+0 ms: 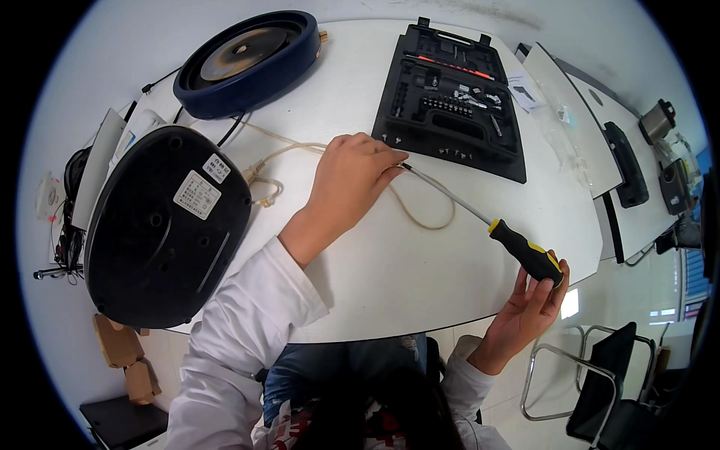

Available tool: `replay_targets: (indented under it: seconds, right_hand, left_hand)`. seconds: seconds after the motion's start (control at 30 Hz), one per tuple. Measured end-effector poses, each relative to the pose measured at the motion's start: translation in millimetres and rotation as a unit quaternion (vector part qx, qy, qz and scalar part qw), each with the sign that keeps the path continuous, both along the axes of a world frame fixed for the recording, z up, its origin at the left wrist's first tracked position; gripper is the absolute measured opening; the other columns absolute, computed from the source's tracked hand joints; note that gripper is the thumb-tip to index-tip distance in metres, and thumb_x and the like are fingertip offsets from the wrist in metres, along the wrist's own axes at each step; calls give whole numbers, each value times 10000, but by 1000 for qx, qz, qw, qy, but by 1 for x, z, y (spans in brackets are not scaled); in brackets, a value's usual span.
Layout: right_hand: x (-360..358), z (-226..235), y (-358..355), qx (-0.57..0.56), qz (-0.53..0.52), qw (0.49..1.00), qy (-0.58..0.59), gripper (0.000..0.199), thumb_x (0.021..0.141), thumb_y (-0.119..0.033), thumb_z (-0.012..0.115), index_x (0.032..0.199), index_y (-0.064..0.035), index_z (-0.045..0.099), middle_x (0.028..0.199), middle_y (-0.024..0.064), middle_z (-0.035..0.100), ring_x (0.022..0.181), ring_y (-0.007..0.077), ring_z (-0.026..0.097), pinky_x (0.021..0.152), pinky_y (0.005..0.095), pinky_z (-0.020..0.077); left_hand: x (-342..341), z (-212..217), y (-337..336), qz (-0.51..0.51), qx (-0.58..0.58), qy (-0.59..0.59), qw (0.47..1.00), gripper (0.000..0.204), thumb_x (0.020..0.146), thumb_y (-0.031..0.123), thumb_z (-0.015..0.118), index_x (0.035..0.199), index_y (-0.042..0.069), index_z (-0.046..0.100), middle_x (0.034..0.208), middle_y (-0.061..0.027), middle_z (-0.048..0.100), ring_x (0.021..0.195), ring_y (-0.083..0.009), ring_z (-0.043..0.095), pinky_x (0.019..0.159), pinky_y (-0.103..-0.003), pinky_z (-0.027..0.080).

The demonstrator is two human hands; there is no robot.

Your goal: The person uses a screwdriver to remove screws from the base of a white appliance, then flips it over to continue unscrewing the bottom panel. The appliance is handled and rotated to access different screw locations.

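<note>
My right hand [529, 311] holds a screwdriver [529, 251] by the end of its black and yellow handle. The metal shaft slants up and left across the table. At its tip, my left hand [346, 180] has thumb and fingers pinched together; whatever small piece they grip is too small to make out. To the left, a black appliance housing [161, 240] rests with its underside showing, labels and screw holes on it. A beige power cord [289, 145] runs behind and beneath my left hand. Several loose screws [455, 154] lie along the near edge of the toolbox.
An open black toolbox [450, 105] with bits and sockets stands at the back. A dark blue round appliance part [251, 60] with a metal disc sits at the back left. The white table [390, 292] curves in front of me. A metal-framed chair [592, 382] stands right.
</note>
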State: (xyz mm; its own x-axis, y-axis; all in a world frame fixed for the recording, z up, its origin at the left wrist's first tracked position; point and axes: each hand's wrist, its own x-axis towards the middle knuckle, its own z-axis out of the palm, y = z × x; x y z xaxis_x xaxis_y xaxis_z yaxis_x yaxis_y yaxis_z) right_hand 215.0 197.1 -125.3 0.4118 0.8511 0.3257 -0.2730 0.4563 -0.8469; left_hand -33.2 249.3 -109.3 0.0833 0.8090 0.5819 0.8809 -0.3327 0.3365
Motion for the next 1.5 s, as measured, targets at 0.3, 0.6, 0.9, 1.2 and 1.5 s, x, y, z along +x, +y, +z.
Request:
replay_targets:
  seconds: [0.3,0.6,0.9,1.2,1.5]
  right_hand:
    - [-3,2,4,-14,-40,999,-19,377,877,-171,505,1190,11,398,1157,162,471,1067,221,495,877,327,456]
    - [-3,1,5,-14,-56,998,-17,356,889,-148,466,1201,2,381,1197,172,440,1123,233,448,937,355,399]
    - [-2,-1,4,-11,-54,998,-28,374,896,-159,466,1217,9,373,1207,193,436,1137,246,445,950,369,396]
    - [-1,-2,5,-4,-55,998,-28,363,887,-166,481,1199,-3,390,1180,170,458,1126,235,449,937,374,408]
    - [-3,4,1,1,-47,999,-24,357,920,-216,411,1195,8,370,1195,205,467,1075,254,503,900,320,447]
  left_hand:
    - [-3,-4,5,17,20,64,998,74,740,128,612,798,114,656,768,3,611,803,-179,536,787,-320,383]
    - [-6,-13,12,84,-37,-59,994,89,741,132,610,786,70,655,734,-31,598,776,-210,527,682,-332,422]
    - [-6,-14,12,84,-47,-100,990,119,737,117,608,834,68,656,739,-32,598,766,-216,518,683,-323,431]
    - [-8,-16,13,76,-42,-116,989,86,726,106,607,796,59,626,725,-26,601,754,-217,517,664,-329,432]
    - [-1,5,-7,25,89,-61,994,140,673,65,634,810,81,612,761,-50,575,756,-243,518,661,-343,415]
